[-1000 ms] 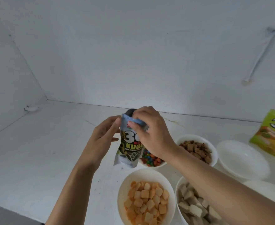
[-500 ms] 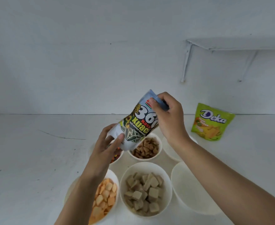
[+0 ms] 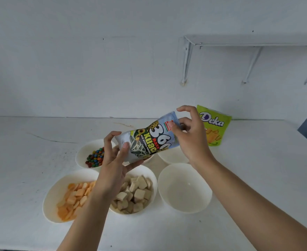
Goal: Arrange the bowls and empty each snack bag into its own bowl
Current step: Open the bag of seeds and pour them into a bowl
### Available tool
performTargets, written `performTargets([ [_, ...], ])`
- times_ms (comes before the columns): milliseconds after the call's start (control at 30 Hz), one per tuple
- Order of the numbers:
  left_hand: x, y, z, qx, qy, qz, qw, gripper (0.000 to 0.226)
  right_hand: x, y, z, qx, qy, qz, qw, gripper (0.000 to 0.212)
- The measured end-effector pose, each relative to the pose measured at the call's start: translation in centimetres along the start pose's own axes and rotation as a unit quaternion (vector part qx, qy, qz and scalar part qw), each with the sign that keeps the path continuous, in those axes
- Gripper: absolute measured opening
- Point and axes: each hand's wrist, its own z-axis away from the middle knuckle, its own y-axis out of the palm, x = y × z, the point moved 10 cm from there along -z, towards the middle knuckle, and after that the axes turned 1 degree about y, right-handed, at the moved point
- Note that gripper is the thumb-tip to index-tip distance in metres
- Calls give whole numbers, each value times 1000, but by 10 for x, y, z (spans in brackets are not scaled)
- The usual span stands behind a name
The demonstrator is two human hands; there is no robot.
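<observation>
Tipped flatter and swung toward the right of the frame since a moment ago: seed bag [image 3: 149, 142], now up in the air in the middle of the frame. Lies on a slant, long way running from lower left up to upper right. Held at both ends.

Left hand [image 3: 114, 160] at the low end, thumb in front and fingers behind, pinching the bottom corner. Right hand [image 3: 188, 134] at the high end, thumb and curled fingers pinching the top edge, first finger lifted off. Top torn open or not: cannot tell.

Down on the white table [image 3: 22, 160], already full: candy bowl [image 3: 82, 153], orange snack bowl [image 3: 51, 196], cracker bowl [image 3: 153, 180]. Bare inside: front empty bowl [image 3: 185, 192] and back empty bowl [image 3: 170, 156]. Sit below and to the right of the bag, so nearer the right hand and the top end in its grip.

Likely next: swing that top end down over one of the bare bowls, low end lifted by the left hand.

Behind the right hand, near the wall: green bag [image 3: 216, 127], standing up, not yet poured.
</observation>
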Motion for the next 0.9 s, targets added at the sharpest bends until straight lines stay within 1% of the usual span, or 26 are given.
performTargets([
  [67,-3,3,2,0,5,-12,1000,30,-1,-3,5,12,-11,9,1000,32],
  [167,-10,9,1,9,25,-43,999,24,-2,-8,6,8,-6,15,1000,27],
  [267,-18,12,-1,11,52,-74,996,17,-6,-15,3,-2,18,1,1000,22],
  [433,-31,15,-4,25,73,-135,988,20,-13,-25,4,3,59,-42,997,17],
  [567,-35,20,1,36,61,-173,982,25,-16,-29,15,10,46,-33,998,14],
  [667,-34,18,5,32,45,-177,983,26,-18,-31,26,16,34,-23,999,9],
  [800,-33,15,15,26,33,-187,982,23,-33,-31,44,47,72,-84,993,11],
  [900,-30,12,20,21,24,-207,978,22,-49,-25,57,81,114,-138,980,14],
])
